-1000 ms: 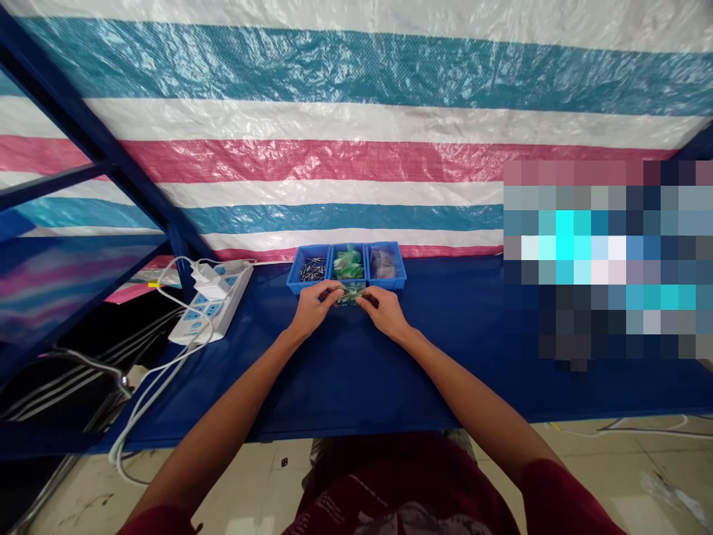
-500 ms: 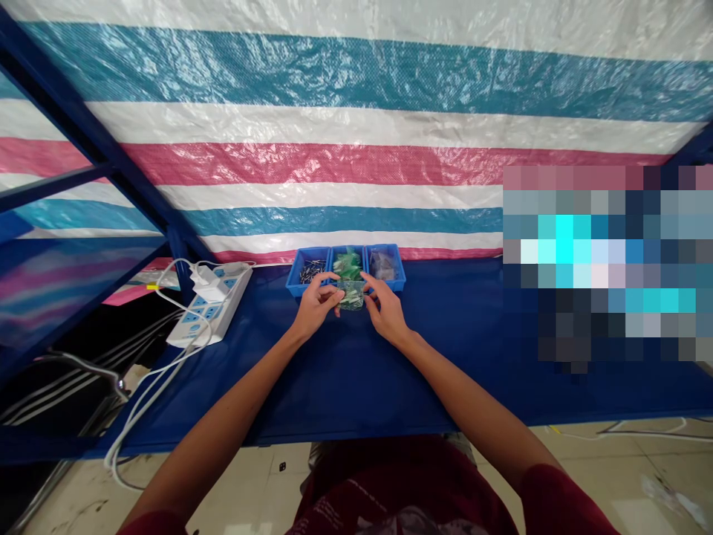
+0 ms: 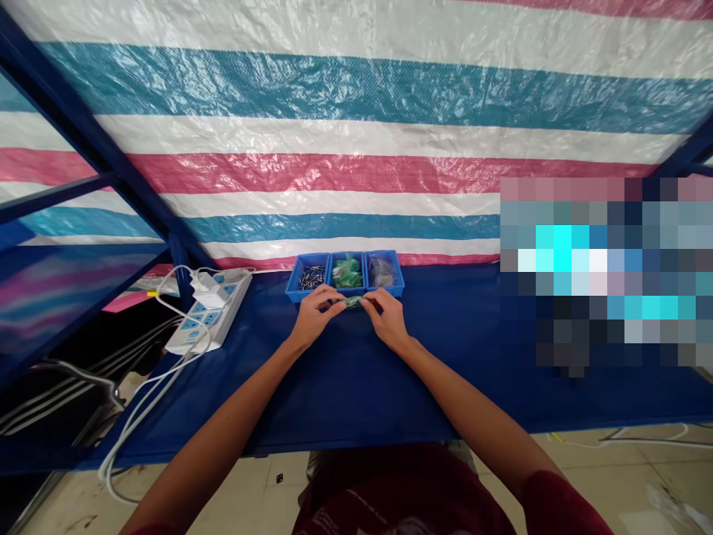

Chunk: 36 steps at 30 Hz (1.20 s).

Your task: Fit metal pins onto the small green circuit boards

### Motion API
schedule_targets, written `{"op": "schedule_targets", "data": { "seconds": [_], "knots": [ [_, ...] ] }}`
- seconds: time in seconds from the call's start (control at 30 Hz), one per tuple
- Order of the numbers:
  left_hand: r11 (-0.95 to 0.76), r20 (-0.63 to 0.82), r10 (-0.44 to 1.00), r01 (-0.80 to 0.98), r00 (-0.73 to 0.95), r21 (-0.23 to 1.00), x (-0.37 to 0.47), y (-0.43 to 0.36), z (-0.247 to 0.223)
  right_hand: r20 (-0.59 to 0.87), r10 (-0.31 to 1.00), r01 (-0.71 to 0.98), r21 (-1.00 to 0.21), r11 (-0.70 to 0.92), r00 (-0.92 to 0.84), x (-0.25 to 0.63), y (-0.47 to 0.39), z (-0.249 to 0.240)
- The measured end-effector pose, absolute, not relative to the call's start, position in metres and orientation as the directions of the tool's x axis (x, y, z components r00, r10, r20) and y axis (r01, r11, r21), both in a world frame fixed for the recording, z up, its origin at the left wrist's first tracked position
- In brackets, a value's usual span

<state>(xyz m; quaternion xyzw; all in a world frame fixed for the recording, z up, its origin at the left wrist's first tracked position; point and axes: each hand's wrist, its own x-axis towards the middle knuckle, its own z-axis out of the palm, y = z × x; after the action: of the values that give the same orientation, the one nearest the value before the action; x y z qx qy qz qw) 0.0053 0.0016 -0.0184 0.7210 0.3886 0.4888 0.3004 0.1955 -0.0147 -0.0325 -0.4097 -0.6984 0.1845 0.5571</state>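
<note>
The small green packet (image 3: 353,302) has dropped from in front of the blue trays (image 3: 345,270) to the cloth. Left hand (image 3: 313,316) at nine o'clock and right hand (image 3: 388,318) at three pinch its ends, apparently pressing it flat.

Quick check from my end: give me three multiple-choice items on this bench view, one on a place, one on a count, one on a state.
1. Where is the power strip?
A. left of the bins
B. right of the bins
C. inside a bin

2. How many blue bins stand in the row?
A. two
B. three
C. five

3. How is the small green packet held?
A. lying untouched
B. by one hand
C. between both hands

Answers: 1 A, it lies at the table's left end. 2 B, three side by side. 3 C, the left hand and right hand pinch it.
</note>
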Motion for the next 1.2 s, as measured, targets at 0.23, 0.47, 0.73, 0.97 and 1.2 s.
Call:
{"op": "schedule_targets", "data": {
  "seconds": [0.23,0.47,0.73,0.97,1.2],
  "knots": [
    [-0.388,0.356,0.916,0.181,0.185,0.904,0.009,0.001,-0.018,0.59,0.797,0.335,-0.731,0.595,-0.127,0.196,-0.017,-0.033],
    [-0.235,0.228,0.944,0.001,0.24,0.972,0.011,0.0,-0.011,0.65,0.74,0.386,-0.647,0.658,-0.172,0.197,-0.014,-0.04],
    [-0.416,0.385,0.902,0.151,0.197,0.897,0.009,0.001,-0.014,0.553,0.83,0.384,-0.751,0.536,-0.078,0.196,-0.015,-0.034],
    [-0.311,0.258,0.925,0.166,0.277,0.936,0.012,-0.001,-0.013,0.511,0.857,0.282,-0.815,0.507,-0.063,0.194,-0.019,-0.03],
    [-0.488,0.563,0.824,0.434,-0.057,0.758,0.006,0.002,-0.009,0.515,0.857,0.334,-0.805,0.49,-0.018,0.196,-0.019,-0.031]
  ]
}}
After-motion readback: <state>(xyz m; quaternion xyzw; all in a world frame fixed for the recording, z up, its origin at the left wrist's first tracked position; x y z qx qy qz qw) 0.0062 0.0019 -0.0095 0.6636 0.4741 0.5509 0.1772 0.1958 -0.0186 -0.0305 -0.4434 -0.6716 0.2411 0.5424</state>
